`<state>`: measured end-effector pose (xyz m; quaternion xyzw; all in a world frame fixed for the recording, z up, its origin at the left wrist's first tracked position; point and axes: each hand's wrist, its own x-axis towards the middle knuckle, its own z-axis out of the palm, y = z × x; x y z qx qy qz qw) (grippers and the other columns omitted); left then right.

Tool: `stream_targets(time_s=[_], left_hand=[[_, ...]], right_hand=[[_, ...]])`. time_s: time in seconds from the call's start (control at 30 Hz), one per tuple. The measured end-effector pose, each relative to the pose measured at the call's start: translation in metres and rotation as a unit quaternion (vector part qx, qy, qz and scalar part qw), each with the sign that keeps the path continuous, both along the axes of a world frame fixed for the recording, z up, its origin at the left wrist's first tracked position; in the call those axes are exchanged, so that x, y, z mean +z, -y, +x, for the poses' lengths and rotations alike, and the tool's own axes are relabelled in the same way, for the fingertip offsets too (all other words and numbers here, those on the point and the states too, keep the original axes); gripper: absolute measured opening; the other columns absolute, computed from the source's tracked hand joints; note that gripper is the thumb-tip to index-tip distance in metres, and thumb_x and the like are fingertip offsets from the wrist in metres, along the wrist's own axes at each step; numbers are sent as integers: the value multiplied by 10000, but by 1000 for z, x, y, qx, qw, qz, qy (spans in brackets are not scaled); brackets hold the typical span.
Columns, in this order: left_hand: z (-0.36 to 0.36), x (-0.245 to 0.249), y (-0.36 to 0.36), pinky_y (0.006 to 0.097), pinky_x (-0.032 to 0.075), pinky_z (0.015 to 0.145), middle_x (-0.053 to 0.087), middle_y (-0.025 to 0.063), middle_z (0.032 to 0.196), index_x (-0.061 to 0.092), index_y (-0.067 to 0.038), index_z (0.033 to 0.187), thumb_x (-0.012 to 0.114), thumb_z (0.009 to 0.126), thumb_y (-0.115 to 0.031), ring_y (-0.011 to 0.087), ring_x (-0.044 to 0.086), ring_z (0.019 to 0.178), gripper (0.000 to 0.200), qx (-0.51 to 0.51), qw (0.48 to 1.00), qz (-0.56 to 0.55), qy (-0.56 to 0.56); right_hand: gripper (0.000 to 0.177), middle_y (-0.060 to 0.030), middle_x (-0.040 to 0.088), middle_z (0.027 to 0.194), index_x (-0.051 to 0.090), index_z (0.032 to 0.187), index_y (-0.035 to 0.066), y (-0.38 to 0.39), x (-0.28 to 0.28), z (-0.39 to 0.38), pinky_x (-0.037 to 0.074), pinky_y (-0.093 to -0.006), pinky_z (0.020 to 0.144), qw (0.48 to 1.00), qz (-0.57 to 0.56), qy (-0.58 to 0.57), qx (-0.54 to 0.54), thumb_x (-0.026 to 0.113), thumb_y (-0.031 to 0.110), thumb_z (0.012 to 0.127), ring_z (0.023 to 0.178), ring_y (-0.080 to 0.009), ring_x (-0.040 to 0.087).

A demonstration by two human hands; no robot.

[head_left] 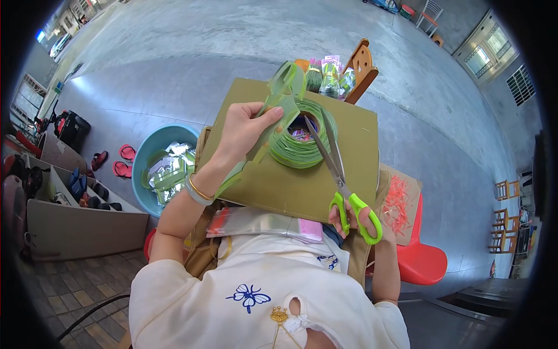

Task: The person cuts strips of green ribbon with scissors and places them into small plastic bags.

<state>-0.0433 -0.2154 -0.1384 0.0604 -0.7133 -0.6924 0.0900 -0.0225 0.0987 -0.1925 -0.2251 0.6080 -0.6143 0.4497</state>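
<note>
Green ribbon (273, 125) in left hand (244, 131); scissors (343, 186) in right hand (349, 218).

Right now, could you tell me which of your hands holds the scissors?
The right hand, fingers through the green-handled scissors; the left hand pinches a green strip instead.

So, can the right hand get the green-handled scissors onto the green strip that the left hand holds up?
Probably yes. The right hand grips the green-handled steel scissors, blades open over the green ribbon roll, beside the green strip in the left hand; nothing lies between.
</note>
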Motion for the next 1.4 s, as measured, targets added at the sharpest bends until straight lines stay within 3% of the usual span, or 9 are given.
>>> stream_targets(time_s=[0.27, 0.47, 0.57, 1.0, 1.1, 1.2, 1.23, 1.33, 1.4], left_hand=[[20, 0, -15, 192, 392, 413, 629, 22, 617, 692, 8, 839, 644, 821, -194, 25, 504, 479, 208, -55, 995, -31, 76], [23, -5, -13, 196, 401, 414, 626, 26, 609, 693, 7, 832, 645, 820, -186, 32, 521, 487, 199, -55, 995, -34, 77], [23, -5, -14, 194, 399, 412, 626, 27, 609, 693, 7, 835, 647, 821, -182, 32, 521, 486, 196, -52, 996, -25, 72], [25, -3, -6, 188, 388, 431, 622, 10, 625, 686, 23, 829, 661, 816, -177, 20, 510, 511, 202, -64, 995, -26, 74], [33, 29, 8, 182, 393, 470, 626, 9, 652, 677, 40, 817, 661, 815, -161, 13, 514, 557, 202, -146, 980, -87, 103], [46, 62, 36, 180, 418, 526, 640, 18, 713, 665, 57, 863, 665, 812, -137, 17, 530, 624, 201, -241, 962, -70, 104], [51, 74, 42, 179, 430, 544, 646, 23, 738, 660, 62, 889, 668, 811, -137, 21, 536, 638, 213, -269, 960, -36, 70], [66, 122, 25, 195, 396, 474, 615, 63, 645, 611, 50, 715, 714, 755, -257, 66, 534, 519, 326, -192, 979, 33, -57], [59, 142, 10, 195, 412, 494, 623, 78, 654, 623, 36, 744, 677, 795, -195, 80, 558, 540, 242, -170, 980, 15, -102]], right_hand=[[698, -63, 494, 863, 506, 984, -2, 45, 6, 1, 445, -229, 556, 999, -15, -39, -8, 404, 669, 819, 666, -97, 506], [877, -50, 499, 816, 515, 984, 6, 53, 16, 2, 419, -215, 544, 997, 61, -33, -21, 434, 814, 651, 666, -92, 505], [495, -51, 492, 832, 509, 935, -10, 48, 0, 1, 456, -227, 550, 998, -27, -56, -13, 423, 477, 915, 645, -87, 502], [190, -10, 474, 565, 547, 778, 15, 45, 8, -5, 371, -207, 382, 990, 14, 14, -139, 563, 181, 868, 467, -62, 480], [184, -69, 530, 618, 557, 823, -24, 42, 22, -17, 401, -288, 455, 937, 123, -150, -290, 577, 157, 848, 519, -148, 532], [208, -170, 552, 773, 551, 893, -59, 21, -5, -48, 425, -378, 613, 712, 267, -538, -364, 567, 140, 834, 696, -291, 557], [244, -238, 516, 899, 541, 935, -71, 13, -13, -51, 402, -428, 734, 718, 318, -495, -371, 583, 137, 813, 848, -385, 504], [258, -232, 520, 877, 533, 936, -81, -5, -49, -57, 409, -414, 725, 658, 409, -543, -322, 585, 142, 819, 805, -366, 516], [345, -227, 525, 941, 534, 1005, -93, 1, -40, -55, 417, -389, 771, 694, 346, -554, -302, 629, 168, 800, 867, -362, 524]])
